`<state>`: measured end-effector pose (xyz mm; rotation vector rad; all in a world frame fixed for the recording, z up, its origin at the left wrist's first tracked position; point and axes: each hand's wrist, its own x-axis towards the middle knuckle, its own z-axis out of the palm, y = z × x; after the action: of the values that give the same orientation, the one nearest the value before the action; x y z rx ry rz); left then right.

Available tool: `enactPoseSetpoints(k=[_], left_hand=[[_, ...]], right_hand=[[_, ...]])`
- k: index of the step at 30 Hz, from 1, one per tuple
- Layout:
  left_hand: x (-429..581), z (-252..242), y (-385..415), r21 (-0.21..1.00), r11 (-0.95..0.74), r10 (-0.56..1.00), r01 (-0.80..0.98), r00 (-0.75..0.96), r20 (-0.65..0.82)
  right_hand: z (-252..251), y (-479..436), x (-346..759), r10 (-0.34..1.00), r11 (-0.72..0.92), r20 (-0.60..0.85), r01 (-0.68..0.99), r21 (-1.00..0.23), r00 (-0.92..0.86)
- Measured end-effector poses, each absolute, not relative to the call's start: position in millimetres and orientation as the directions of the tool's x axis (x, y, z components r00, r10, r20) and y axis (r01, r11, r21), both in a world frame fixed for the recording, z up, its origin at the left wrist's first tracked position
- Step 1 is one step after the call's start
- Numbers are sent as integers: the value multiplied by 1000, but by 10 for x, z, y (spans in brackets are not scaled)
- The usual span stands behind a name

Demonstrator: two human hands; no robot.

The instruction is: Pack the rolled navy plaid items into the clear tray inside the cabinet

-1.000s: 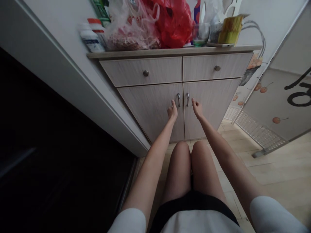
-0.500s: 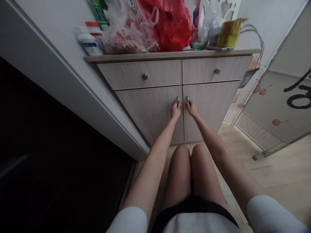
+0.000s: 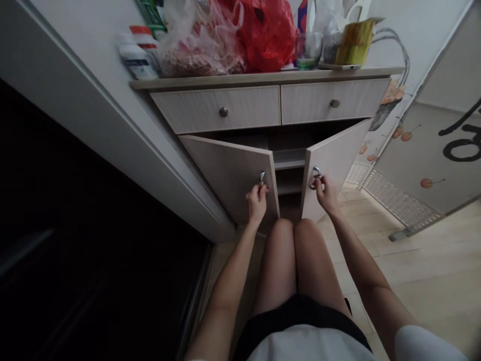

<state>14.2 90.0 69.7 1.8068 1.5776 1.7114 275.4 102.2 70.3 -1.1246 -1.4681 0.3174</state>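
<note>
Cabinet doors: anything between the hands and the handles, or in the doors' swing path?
Nothing. Left hand grips the left handle, right hand the right handle. Knees sit near the left door and right door edges.

Behind the left door (image 3: 225, 168) and right door (image 3: 335, 150) lies a shelf (image 3: 288, 160); on the cabinet top (image 3: 263, 78), bags (image 3: 265, 35)

The left door (image 3: 233, 170) and right door (image 3: 334, 150) stand ajar, leaving a narrow gap into the dark cabinet, where a shelf (image 3: 288, 161) crosses it. The knees (image 3: 293, 233) sit just before the gap. Open floor (image 3: 413, 265) lies right; a white wall (image 3: 112, 115) closes the left.
</note>
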Motion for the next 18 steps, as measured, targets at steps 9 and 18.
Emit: enactPoseSetpoints(k=[9,18], left_hand=[[-449,525,81,776,-368,637,512,-470,612],[-1398,465,-431,865,-176,270,470,-822,502]], right_hand=[[627,200,3532,693,354,593,522,-776,410],[454,79,4535,433,319,488,378,-869,757]])
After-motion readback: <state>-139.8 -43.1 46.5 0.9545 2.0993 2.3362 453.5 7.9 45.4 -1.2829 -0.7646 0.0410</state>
